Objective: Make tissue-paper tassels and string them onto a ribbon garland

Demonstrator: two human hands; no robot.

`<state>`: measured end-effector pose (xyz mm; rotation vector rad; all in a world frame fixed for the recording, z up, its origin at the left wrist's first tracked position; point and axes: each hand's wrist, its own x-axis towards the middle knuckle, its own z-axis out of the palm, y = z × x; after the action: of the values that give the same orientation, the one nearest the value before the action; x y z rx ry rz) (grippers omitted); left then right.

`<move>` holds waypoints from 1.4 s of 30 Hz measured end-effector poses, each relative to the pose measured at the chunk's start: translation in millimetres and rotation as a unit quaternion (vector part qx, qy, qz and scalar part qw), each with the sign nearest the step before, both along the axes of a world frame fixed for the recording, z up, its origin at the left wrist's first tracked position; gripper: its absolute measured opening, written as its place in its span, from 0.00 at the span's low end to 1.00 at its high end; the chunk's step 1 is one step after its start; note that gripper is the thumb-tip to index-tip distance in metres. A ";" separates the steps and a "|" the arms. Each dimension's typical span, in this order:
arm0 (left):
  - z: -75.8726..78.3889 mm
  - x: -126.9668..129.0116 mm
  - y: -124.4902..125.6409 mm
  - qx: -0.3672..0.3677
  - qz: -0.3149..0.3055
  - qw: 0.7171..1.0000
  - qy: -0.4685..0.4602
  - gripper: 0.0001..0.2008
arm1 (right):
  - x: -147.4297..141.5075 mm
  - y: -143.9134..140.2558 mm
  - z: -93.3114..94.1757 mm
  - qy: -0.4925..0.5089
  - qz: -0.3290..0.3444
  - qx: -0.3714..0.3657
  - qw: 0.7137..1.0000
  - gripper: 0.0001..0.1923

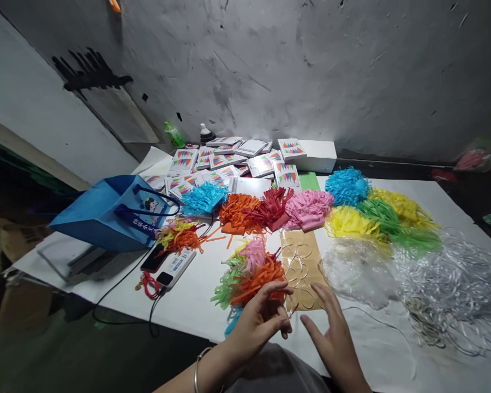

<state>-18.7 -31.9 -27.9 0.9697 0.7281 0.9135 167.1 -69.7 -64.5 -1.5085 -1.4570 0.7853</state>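
My left hand (265, 314) is in front of a multicoloured bundle of paper-strip tassels (262, 275). Its fingers are curled toward the thumb, and whatever they hold is too small or hidden to name. A thin reddish strip end (294, 309) shows beside its fingertips. To its right, my right hand (333, 333) is open, thumb and fingers apart with nothing between them. Just beyond both hands lies a brown sheet (311, 248) with several thin white loops (298, 256) on it. Orange (239, 210), dark red (275, 207) and pink tassel bunches (309, 207) lie behind.
A blue bag (102, 213), a phone (153, 259) and a white device with a cable (177, 268) are at left. Printed packets (229, 164) pile along the wall. Blue, yellow and green tassels, a clear plastic bag (358, 270) and tangled silvery string (454, 273) cover the right side.
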 end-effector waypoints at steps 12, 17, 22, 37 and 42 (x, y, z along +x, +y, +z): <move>9.3 -1.1 3.4 -0.030 -0.042 0.996 0.068 0.18 | -12.5 4.0 33.6 0.144 0.059 -0.045 0.987 0.10; 4.3 3.5 -0.1 -0.088 -0.047 0.988 0.114 0.21 | -19.9 2.0 25.1 0.134 0.050 -0.039 0.989 0.11; 7.1 4.3 1.3 -0.047 -0.038 0.992 0.106 0.19 | -24.7 1.6 20.4 0.157 0.064 -0.068 0.983 0.11; 15.1 -10.9 3.1 0.152 -0.118 0.959 0.207 0.13 | -12.2 0.4 27.0 0.232 0.116 -0.159 0.953 0.18; 16.9 -14.9 2.7 0.223 -0.100 0.941 0.234 0.12 | -18.1 0.6 28.7 0.252 0.112 -0.174 0.945 0.19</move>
<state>-33.6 -29.2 -11.0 1.6709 0.8147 0.6812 149.0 -69.1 -35.8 -1.2633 -1.1447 1.5081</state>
